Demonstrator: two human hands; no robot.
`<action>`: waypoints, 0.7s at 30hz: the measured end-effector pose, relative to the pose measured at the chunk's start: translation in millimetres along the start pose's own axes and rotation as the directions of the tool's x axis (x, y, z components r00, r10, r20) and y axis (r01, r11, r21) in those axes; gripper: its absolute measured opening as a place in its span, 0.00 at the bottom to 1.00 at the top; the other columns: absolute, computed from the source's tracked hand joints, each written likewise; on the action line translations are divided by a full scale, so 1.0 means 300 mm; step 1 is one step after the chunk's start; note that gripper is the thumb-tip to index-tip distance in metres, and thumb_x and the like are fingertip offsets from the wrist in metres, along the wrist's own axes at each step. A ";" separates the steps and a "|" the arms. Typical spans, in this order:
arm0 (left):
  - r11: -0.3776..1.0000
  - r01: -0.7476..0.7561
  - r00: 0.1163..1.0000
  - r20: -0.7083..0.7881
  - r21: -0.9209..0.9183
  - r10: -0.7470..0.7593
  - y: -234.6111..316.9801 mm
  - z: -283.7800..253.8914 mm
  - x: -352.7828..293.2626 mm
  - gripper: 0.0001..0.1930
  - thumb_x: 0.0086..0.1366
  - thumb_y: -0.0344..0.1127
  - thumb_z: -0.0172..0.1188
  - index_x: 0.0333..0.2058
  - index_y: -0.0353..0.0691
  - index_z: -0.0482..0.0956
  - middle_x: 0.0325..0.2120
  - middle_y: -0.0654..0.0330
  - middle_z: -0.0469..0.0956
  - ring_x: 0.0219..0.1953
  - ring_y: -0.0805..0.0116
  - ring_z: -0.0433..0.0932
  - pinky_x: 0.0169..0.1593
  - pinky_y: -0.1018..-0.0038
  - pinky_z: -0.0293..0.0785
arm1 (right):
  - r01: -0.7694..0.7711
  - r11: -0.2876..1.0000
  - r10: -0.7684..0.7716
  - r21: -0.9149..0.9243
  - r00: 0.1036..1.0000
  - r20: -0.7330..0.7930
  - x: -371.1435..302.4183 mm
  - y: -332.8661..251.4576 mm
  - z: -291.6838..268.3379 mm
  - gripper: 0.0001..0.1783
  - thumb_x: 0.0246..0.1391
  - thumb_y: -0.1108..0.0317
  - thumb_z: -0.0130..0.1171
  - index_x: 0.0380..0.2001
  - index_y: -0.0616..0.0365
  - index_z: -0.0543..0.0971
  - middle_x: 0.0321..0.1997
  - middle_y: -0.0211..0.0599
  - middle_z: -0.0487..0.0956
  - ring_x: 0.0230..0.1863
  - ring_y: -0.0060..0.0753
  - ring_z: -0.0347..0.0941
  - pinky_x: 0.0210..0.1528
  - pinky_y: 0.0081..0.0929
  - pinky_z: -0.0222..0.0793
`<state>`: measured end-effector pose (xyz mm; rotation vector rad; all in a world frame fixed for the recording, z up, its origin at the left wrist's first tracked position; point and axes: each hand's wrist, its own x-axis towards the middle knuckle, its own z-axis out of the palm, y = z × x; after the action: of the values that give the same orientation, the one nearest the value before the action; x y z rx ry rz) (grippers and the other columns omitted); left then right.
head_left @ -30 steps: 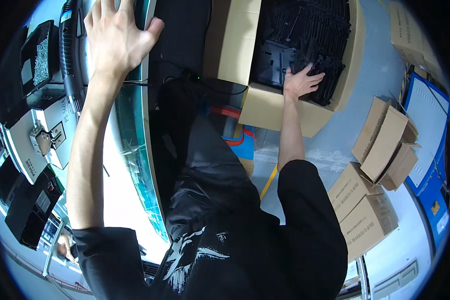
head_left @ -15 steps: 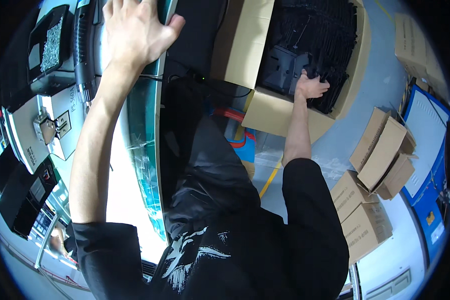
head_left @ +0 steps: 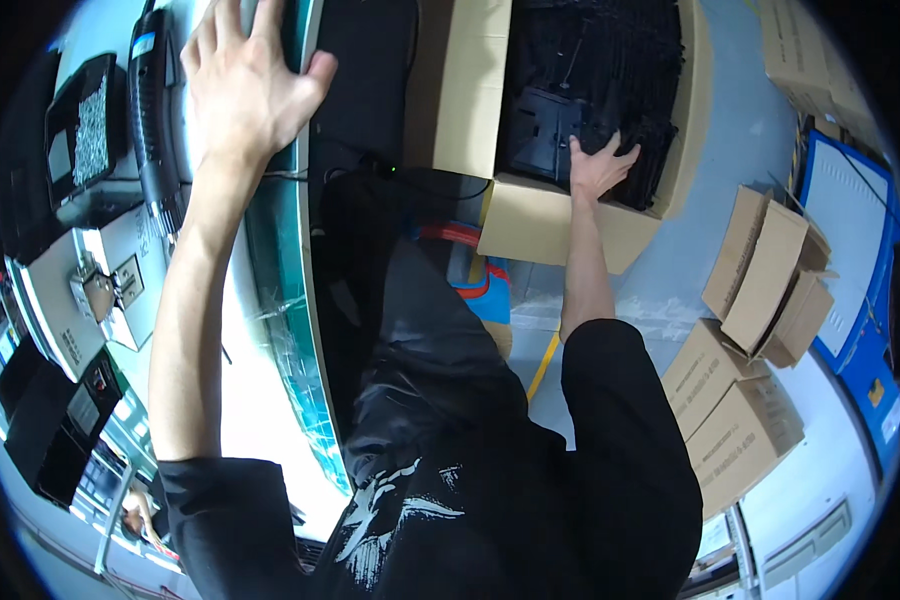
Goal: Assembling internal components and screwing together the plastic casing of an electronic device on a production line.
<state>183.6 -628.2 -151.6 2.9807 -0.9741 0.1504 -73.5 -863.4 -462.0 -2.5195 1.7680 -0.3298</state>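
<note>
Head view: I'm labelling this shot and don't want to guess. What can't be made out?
Head view, left hand: partly cut off by the picture's top edge.
Head view, right hand: its back hides any grip beneath.
Head view, open cardboard box: far end cut off by the top edge.
Head view, black parts: too dark and crowded to count.
Head view, small silvery pieces: too small to identify.

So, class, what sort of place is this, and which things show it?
Probably a factory assembly area. At the workbench are what looks like a power screwdriver and a black tray of small metal pieces; beside it is an open carton packed with black parts.
</note>
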 end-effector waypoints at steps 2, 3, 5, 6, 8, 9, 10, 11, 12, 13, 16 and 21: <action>0.972 -0.218 0.942 -0.242 0.087 0.233 -0.124 0.127 -0.002 0.40 0.49 0.49 0.60 0.62 0.58 0.56 0.61 0.52 0.55 0.63 0.51 0.55 0.63 0.55 0.52 | 0.089 0.988 -0.087 0.128 0.996 -0.021 -0.018 -0.005 -0.014 0.47 0.29 0.47 0.74 0.53 0.54 0.66 0.62 0.63 0.53 0.60 0.62 0.56 0.58 0.49 0.57; 0.974 -0.208 0.949 -0.225 0.086 0.222 -0.126 0.127 -0.005 0.40 0.48 0.48 0.60 0.62 0.55 0.56 0.61 0.51 0.55 0.63 0.51 0.55 0.63 0.55 0.51 | 0.115 0.984 -0.112 0.136 0.993 -0.027 -0.025 -0.015 -0.026 0.46 0.31 0.48 0.73 0.54 0.53 0.65 0.61 0.63 0.54 0.59 0.64 0.57 0.57 0.49 0.57; 0.979 -0.190 0.955 -0.215 0.080 0.203 -0.129 0.117 -0.008 0.41 0.47 0.49 0.60 0.62 0.57 0.57 0.61 0.51 0.56 0.62 0.49 0.56 0.63 0.54 0.52 | 0.110 0.985 -0.105 0.136 0.993 -0.046 -0.021 -0.012 -0.020 0.45 0.32 0.50 0.73 0.54 0.53 0.65 0.62 0.63 0.53 0.59 0.64 0.56 0.58 0.49 0.57; 0.979 -0.192 0.957 -0.209 0.066 0.202 -0.122 0.121 -0.004 0.41 0.46 0.49 0.60 0.62 0.57 0.57 0.60 0.52 0.56 0.63 0.50 0.54 0.63 0.54 0.52 | 0.132 0.983 -0.126 0.127 0.991 -0.054 -0.013 0.008 -0.006 0.43 0.33 0.52 0.72 0.54 0.53 0.65 0.62 0.63 0.53 0.59 0.64 0.56 0.58 0.48 0.57; 0.976 -0.210 0.955 -0.202 0.060 0.218 -0.127 0.134 0.000 0.42 0.47 0.52 0.57 0.63 0.63 0.54 0.62 0.53 0.51 0.63 0.48 0.54 0.63 0.50 0.52 | 0.117 0.989 -0.112 0.088 0.992 -0.055 -0.013 0.025 0.003 0.41 0.37 0.49 0.69 0.54 0.51 0.65 0.63 0.62 0.53 0.61 0.62 0.54 0.58 0.51 0.56; 0.977 -0.205 0.959 -0.191 0.053 0.212 -0.128 0.135 0.001 0.42 0.47 0.52 0.58 0.63 0.63 0.54 0.62 0.54 0.51 0.63 0.48 0.53 0.63 0.50 0.52 | 0.100 0.993 -0.102 -0.057 0.994 -0.032 -0.012 0.016 0.000 0.40 0.38 0.46 0.67 0.54 0.49 0.65 0.63 0.61 0.53 0.62 0.61 0.53 0.58 0.53 0.55; 0.978 -0.200 0.961 -0.182 0.065 0.209 -0.125 0.132 0.001 0.42 0.47 0.50 0.59 0.63 0.63 0.54 0.62 0.54 0.51 0.63 0.49 0.53 0.64 0.50 0.51 | 0.086 0.976 -0.089 -0.201 0.996 -0.006 -0.010 0.008 -0.005 0.40 0.40 0.44 0.65 0.55 0.47 0.65 0.63 0.60 0.53 0.63 0.60 0.51 0.57 0.56 0.54; 0.979 -0.194 0.965 -0.165 0.067 0.203 -0.117 0.123 0.001 0.42 0.46 0.49 0.59 0.63 0.60 0.55 0.62 0.53 0.52 0.64 0.49 0.52 0.64 0.51 0.50 | 0.027 0.978 -0.025 -0.208 1.000 0.012 -0.003 0.008 -0.001 0.40 0.39 0.40 0.63 0.55 0.44 0.66 0.64 0.59 0.53 0.65 0.57 0.50 0.56 0.58 0.54; 0.980 -0.187 0.969 -0.148 0.069 0.196 -0.109 0.116 0.001 0.42 0.45 0.48 0.59 0.62 0.57 0.56 0.62 0.53 0.53 0.65 0.50 0.50 0.64 0.52 0.50 | 0.004 0.978 -0.003 -0.209 1.000 0.005 0.007 0.014 -0.001 0.40 0.39 0.40 0.63 0.55 0.44 0.66 0.64 0.59 0.53 0.65 0.57 0.50 0.56 0.58 0.54; 0.981 -0.185 0.971 -0.143 0.064 0.193 -0.107 0.118 0.003 0.43 0.44 0.48 0.59 0.62 0.58 0.56 0.62 0.53 0.52 0.65 0.51 0.49 0.64 0.52 0.49 | -0.034 0.982 0.049 -0.184 0.996 0.073 0.021 0.023 -0.002 0.41 0.38 0.41 0.64 0.55 0.42 0.66 0.64 0.58 0.53 0.65 0.57 0.50 0.56 0.56 0.55; 0.982 -0.180 0.974 -0.129 0.050 0.185 -0.094 0.118 0.005 0.43 0.44 0.45 0.60 0.63 0.57 0.56 0.62 0.54 0.51 0.65 0.51 0.49 0.65 0.52 0.47 | -0.087 0.983 0.110 -0.162 0.984 0.140 0.059 0.029 -0.008 0.40 0.34 0.42 0.68 0.53 0.41 0.70 0.63 0.54 0.55 0.63 0.56 0.53 0.57 0.54 0.56; 0.986 -0.158 0.980 -0.116 0.061 0.164 -0.094 0.083 -0.001 0.44 0.43 0.45 0.60 0.63 0.56 0.55 0.62 0.53 0.52 0.65 0.51 0.49 0.65 0.53 0.48 | -0.316 0.948 0.317 -0.045 0.918 0.239 0.088 -0.095 0.002 0.35 0.31 0.43 0.69 0.45 0.45 0.78 0.60 0.48 0.55 0.60 0.54 0.53 0.58 0.56 0.53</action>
<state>202.2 -606.0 -175.6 2.8938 -1.2135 0.3571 -38.5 -878.2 -454.2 -2.1121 2.0251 0.0017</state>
